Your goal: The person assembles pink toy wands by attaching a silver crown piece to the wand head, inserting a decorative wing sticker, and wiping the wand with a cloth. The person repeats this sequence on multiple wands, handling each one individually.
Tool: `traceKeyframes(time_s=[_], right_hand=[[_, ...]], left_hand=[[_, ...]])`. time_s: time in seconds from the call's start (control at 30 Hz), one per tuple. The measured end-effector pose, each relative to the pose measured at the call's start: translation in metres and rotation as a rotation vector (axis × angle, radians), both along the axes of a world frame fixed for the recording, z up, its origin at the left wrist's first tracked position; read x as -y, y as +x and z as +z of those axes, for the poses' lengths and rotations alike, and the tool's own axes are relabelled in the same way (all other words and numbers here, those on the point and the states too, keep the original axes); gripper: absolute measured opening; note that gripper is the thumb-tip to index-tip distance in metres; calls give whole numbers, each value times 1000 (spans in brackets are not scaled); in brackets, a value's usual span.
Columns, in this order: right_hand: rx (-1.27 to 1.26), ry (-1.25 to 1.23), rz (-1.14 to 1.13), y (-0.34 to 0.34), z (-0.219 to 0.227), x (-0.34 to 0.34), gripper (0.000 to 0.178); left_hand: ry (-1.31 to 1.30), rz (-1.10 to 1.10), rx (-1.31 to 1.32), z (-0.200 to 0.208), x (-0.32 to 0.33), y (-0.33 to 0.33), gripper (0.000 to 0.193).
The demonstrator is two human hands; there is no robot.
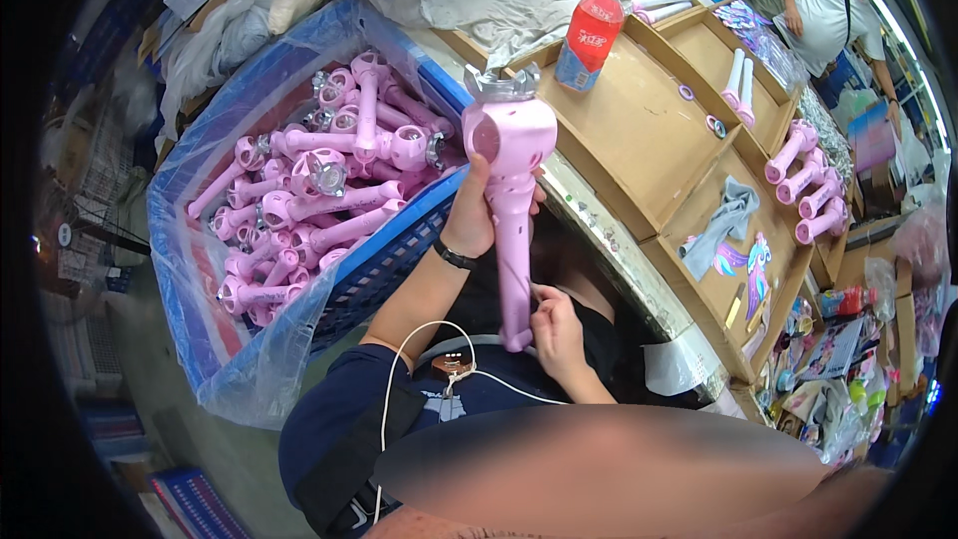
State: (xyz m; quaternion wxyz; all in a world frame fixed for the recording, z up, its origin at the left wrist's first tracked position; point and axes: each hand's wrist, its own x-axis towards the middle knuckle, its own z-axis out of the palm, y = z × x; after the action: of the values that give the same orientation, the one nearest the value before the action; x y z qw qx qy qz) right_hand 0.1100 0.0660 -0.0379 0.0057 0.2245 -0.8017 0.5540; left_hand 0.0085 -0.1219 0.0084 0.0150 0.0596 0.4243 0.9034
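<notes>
"Pink toy wand [512, 215] is being held beside the blue crate [374, 279], left hand [469, 215] gripping its neck?"
"Yes, silver crown [502, 87] fitted; shaft work is apparently remaining, right hand [558, 332] pinching a small, indistinct item [536, 291]."

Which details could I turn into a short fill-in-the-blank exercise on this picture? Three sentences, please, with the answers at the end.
1. The left hand grips the glossy pink plastic wand below its broad head, and the wristband on that arm is ____ in colour.
2. The blue perforated plastic basket, piled with pink wands, stands to the ____ of the held wand in the picture.
3. The upright plastic bottle of red drink has a cap coloured ____.

Missing words: black; left; red.
</notes>
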Motion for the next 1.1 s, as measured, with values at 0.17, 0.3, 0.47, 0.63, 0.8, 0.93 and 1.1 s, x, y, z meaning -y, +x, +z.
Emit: traceKeyframes(time_s=[0.17,0.3,0.47,0.63,0.8,0.93,1.1], right_hand=[[213,-526,-160,-38,28,-5,21],[78,-818,76,-70,58,-5,33],[167,-942,135,-75,92,1,43],[348,-898,146,-65,114,1,49],[366,-897,305,-65,121,-6,57],[473,-939,389,-66,124,-5,56],[600,-918,339,-62,135,-5,58]], left_hand=[[-54,-128,-93,-5,-4,16,102],[30,-409,-143,-9,-15,28,107],[-139,-317,-264,12,-15,26,104],[-370,-345,-289,63,1,24,83],[-516,-523,-305,98,12,30,80],[-478,-566,-278,104,14,29,87],[-514,-612,-243,110,15,28,95]])
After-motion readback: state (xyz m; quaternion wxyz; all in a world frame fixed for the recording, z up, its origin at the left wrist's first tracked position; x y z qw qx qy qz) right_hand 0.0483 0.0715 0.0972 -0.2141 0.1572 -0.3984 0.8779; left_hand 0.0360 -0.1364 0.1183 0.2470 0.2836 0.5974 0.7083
